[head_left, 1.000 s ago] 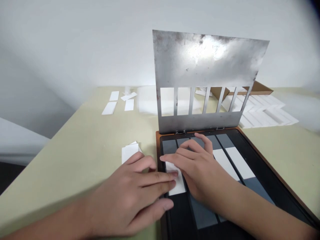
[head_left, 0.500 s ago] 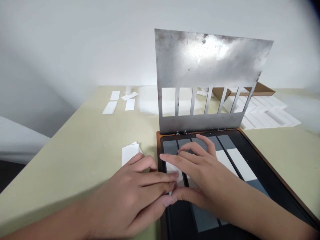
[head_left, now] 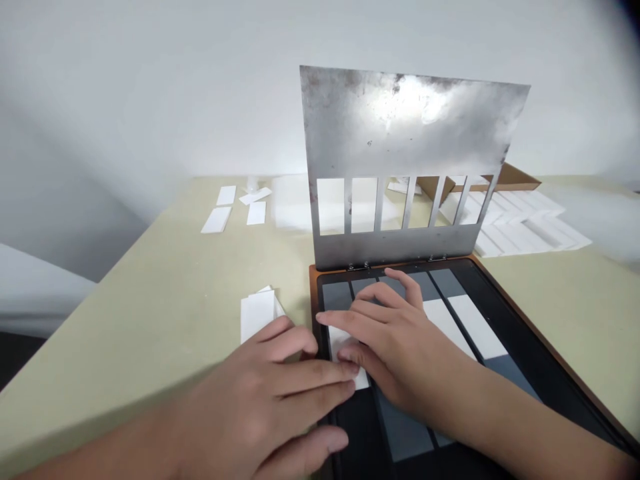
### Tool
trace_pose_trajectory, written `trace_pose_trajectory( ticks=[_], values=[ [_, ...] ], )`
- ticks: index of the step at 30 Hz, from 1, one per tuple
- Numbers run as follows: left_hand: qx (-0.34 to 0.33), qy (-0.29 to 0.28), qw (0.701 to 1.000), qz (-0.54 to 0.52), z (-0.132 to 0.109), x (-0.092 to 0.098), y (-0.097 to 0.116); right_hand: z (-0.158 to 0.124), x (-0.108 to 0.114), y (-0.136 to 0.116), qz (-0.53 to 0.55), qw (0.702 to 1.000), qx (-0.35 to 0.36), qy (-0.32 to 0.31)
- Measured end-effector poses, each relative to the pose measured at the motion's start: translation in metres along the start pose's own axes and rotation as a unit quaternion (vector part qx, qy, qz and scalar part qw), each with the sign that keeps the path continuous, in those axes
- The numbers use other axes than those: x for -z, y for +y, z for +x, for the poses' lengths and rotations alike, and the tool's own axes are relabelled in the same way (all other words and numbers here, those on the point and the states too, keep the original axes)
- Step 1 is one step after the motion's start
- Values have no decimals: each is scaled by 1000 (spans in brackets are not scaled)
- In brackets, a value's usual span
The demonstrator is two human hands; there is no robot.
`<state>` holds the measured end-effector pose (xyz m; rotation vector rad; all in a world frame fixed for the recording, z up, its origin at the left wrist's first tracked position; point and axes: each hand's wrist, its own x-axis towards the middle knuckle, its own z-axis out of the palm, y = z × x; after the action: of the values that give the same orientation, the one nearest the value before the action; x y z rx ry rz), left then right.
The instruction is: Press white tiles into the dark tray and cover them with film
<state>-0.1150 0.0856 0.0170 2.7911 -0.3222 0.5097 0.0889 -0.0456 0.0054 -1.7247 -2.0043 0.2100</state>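
My left hand lies at the near left edge of a black board with a brown rim, its fingertips on a white rectangular card. My right hand spreads over the same card, and its thumb rests on it. Much of that card is hidden under my fingers. Two more white strips lie on the board beside grey strips. A small stack of white cards sits on the table just past my left fingers. A slotted metal plate stands hinged at the board's far edge.
The pale green table runs left and right of the board. Several loose white cards lie at its far left. A spread of white sheets and a brown cardboard piece lie behind the plate at right.
My right thumb has moved up from below the card onto it, and my right hand now covers more of the card. The view has shifted slightly.
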Motion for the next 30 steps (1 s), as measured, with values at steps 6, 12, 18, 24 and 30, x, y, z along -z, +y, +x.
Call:
trace_pose_trajectory(
  ticks=[6, 12, 18, 24, 30],
  values=[
    [32, 3, 999, -7, 3, -1, 5, -1, 6, 2, -47, 999, -2, 8],
    [32, 6, 999, -12, 2, -1, 6, -1, 1, 4, -175, 984, -27, 4],
    [38, 10, 999, -14, 3, -1, 7, -1, 1, 3, -103, 994, -32, 29],
    [36, 15, 999, -4, 3, -4, 7, -3, 5, 3, -48, 998, -13, 46],
    [35, 9, 999, -17, 0, -6, 5, -6, 4, 5, -85, 995, 47, 36]
  ],
)
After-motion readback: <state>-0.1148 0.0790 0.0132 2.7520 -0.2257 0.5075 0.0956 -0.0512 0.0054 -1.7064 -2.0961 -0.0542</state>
